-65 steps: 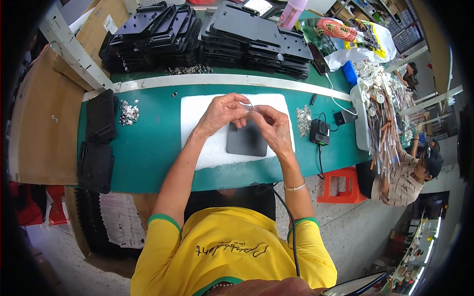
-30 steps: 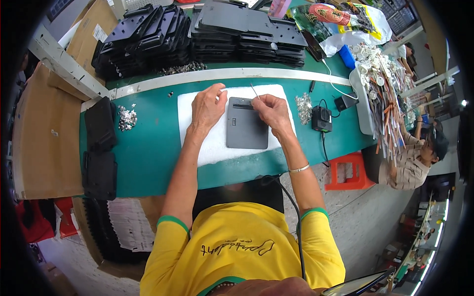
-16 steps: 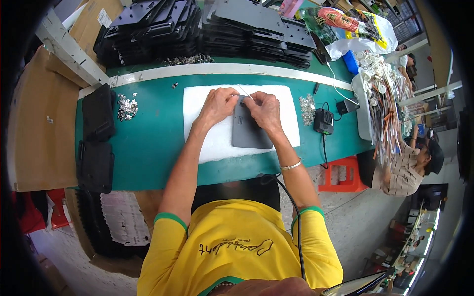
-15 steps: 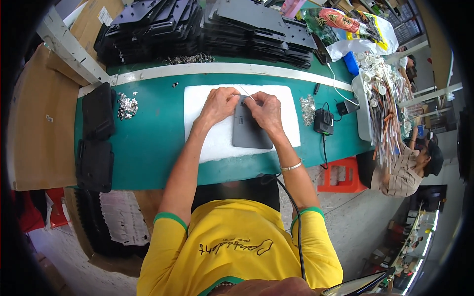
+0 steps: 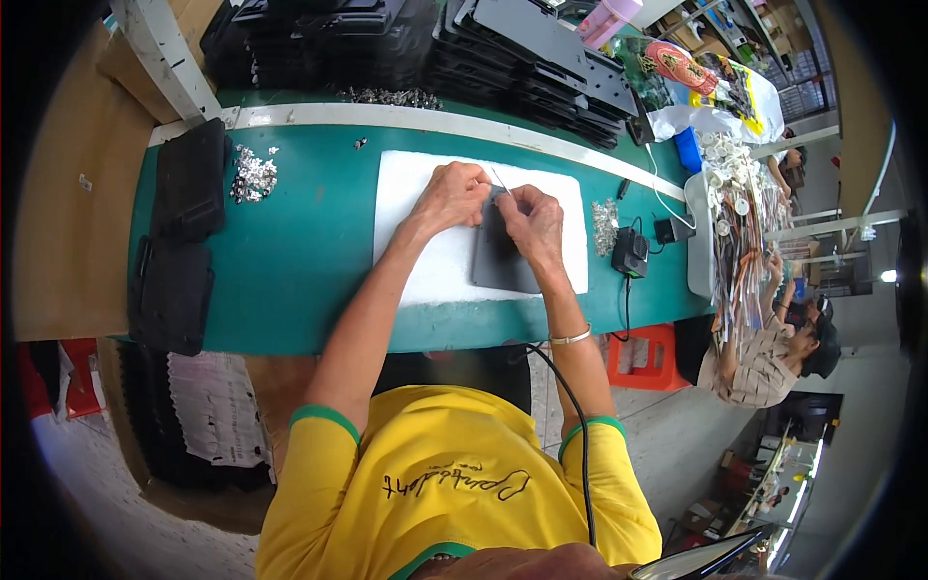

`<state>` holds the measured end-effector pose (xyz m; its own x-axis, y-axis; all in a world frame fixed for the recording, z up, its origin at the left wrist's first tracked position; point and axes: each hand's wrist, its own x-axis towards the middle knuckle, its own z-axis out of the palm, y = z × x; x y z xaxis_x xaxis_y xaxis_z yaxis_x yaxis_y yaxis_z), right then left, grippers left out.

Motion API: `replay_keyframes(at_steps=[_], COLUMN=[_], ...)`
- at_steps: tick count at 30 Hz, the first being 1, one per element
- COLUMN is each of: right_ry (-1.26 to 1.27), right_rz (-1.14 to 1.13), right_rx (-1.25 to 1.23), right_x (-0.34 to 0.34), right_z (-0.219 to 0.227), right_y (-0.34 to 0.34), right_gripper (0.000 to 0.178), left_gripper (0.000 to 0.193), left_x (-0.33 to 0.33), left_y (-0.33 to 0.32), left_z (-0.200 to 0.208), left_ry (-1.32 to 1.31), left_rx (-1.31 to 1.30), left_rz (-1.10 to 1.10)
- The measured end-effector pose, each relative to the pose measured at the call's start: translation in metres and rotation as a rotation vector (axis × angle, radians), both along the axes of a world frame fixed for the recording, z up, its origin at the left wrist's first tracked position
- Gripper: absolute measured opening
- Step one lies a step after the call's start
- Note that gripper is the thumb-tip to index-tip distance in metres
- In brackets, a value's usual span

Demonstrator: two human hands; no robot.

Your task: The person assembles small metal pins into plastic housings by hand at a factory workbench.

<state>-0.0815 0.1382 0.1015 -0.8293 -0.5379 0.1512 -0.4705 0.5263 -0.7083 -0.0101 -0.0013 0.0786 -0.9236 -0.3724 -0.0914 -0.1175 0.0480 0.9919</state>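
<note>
A flat dark grey panel [image 5: 500,259] lies on a white foam sheet [image 5: 401,261]. My left hand [image 5: 449,200] is bent over the panel's upper left corner, its fingers closed in a pinch; whatever sits in them is hidden. On the panel's upper right, my right hand [image 5: 537,224] pinches a thin pale strip [image 5: 499,178] that sticks up past the fingertips. Both hands nearly meet at the panel's far end, covering most of that edge.
Small metal parts [image 5: 253,176] lie in a pile at left, beside black plastic cases [image 5: 188,184]. Clear small pieces [image 5: 605,227] and a black adapter [image 5: 630,253] sit right of the foam. Stacked black panels [image 5: 532,58] stand behind a white rail. A tub of strips [image 5: 701,232] borders the right; a person sits beyond.
My left hand has moved right, closer to my right hand, and now covers the slots that showed on the panel. The whole view has shifted and tilted slightly.
</note>
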Motion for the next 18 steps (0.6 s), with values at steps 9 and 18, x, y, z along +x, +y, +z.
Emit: replay_keyframes(at_steps=[9,18], right_ry=[-0.025,-0.051], right_rz=[-0.034,-0.035], right_rx=[0.067,0.048], right_x=[0.0028,0.0006], right_z=[0.0062,0.0001], right_y=[-0.0034,-0.0033], right_gripper=[0.02,0.02], left_gripper=[0.017,0.016], left_x=[-0.0007,-0.0006], left_y=[0.0012,0.0013], left_z=[-0.0023,-0.0027], left_ry=[0.008,0.018], left_rx=[0.014,0.029], left_rz=[0.014,0.015])
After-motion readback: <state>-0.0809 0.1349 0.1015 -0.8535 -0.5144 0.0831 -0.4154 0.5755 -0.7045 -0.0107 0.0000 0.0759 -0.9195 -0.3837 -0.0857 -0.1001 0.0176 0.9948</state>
